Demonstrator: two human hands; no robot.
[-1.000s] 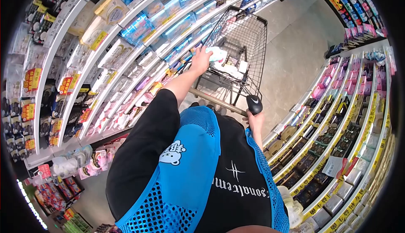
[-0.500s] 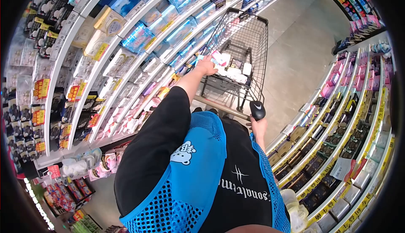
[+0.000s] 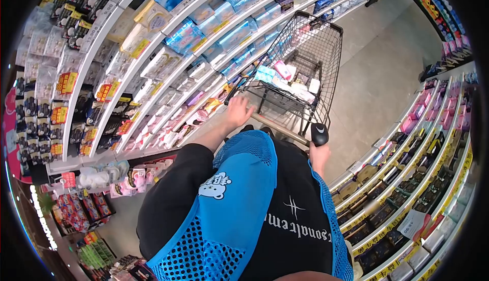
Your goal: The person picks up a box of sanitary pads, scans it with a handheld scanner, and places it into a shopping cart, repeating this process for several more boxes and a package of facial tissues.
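A black wire shopping cart (image 3: 333, 72) stands in front of me, with a pale handlebar (image 3: 280, 128) running across its near side. My left hand (image 3: 240, 111) is at the left end of that bar, fingers stretched out and slightly apart, holding nothing. At the other end, my right hand (image 3: 319, 158) is closed round the cart handle, just below its black end piece (image 3: 319, 134). Inside the cart lie a light-blue pack (image 3: 266, 74), a pink-and-white pack (image 3: 281, 70) and several white packages (image 3: 300, 91).
Tall shelves (image 3: 204, 44) full of packaged goods curve along my left, close to the cart. More shelves (image 3: 402, 179) with boxes and yellow label strips line the right side. Grey floor (image 3: 364, 67) runs ahead between them. A low display (image 3: 81, 212) stands behind on the left.
My left hand has drawn back from over the cart basket to the handlebar, leaving a light-blue pack in the cart. My right hand stays on the handle. The view has shifted slightly.
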